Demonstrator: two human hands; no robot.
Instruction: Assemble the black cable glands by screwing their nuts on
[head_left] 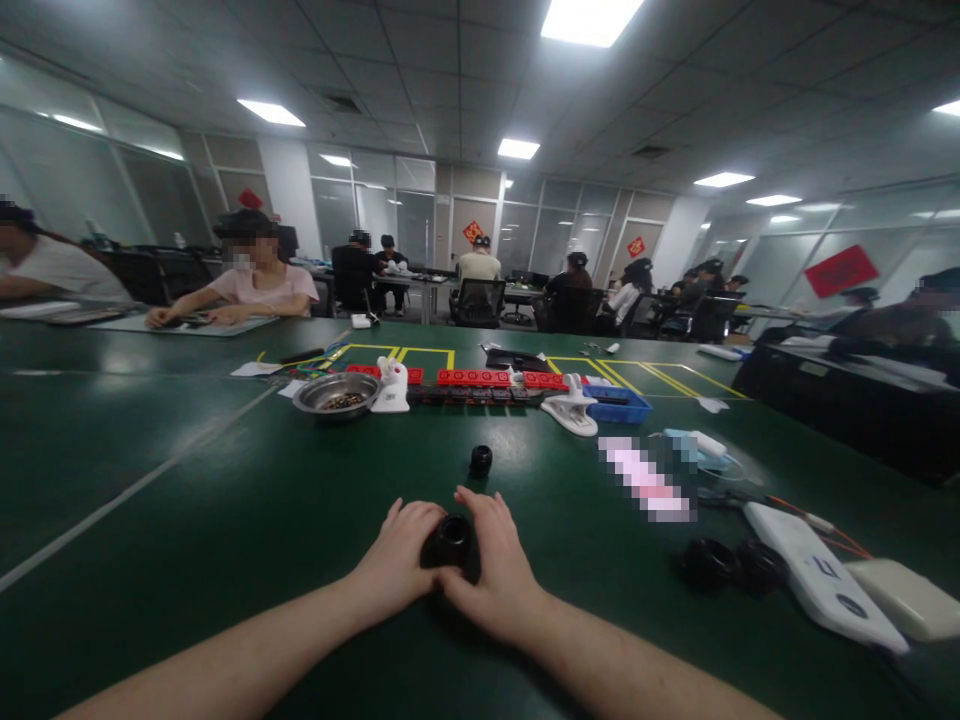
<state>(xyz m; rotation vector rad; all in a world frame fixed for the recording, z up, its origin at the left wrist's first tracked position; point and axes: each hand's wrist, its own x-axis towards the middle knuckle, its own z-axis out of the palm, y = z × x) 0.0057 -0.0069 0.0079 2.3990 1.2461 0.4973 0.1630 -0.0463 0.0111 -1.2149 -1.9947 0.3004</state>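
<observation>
In front of me on the green table [300, 540], a black hollow cylinder [453, 535] stands upright, its round opening facing up. My left hand [401, 550] curls around its left side, fingers on the far side and thumb in front. From the right, my right hand [499, 565] wraps it the same way, and the two thumbs meet near its base. Some of the cylinder is hidden behind the hands. Just beyond my fingertips sits a smaller black ribbed piece [481, 461], apart from both hands.
Farther back are a metal bowl [337, 395] of small parts, red trays [480, 378], white clamps [571, 408] and a blue bin [619, 405]. At right lie two black ring-shaped pieces [709, 562] and a white power strip [821, 580]. A person [259, 280] sits across the table.
</observation>
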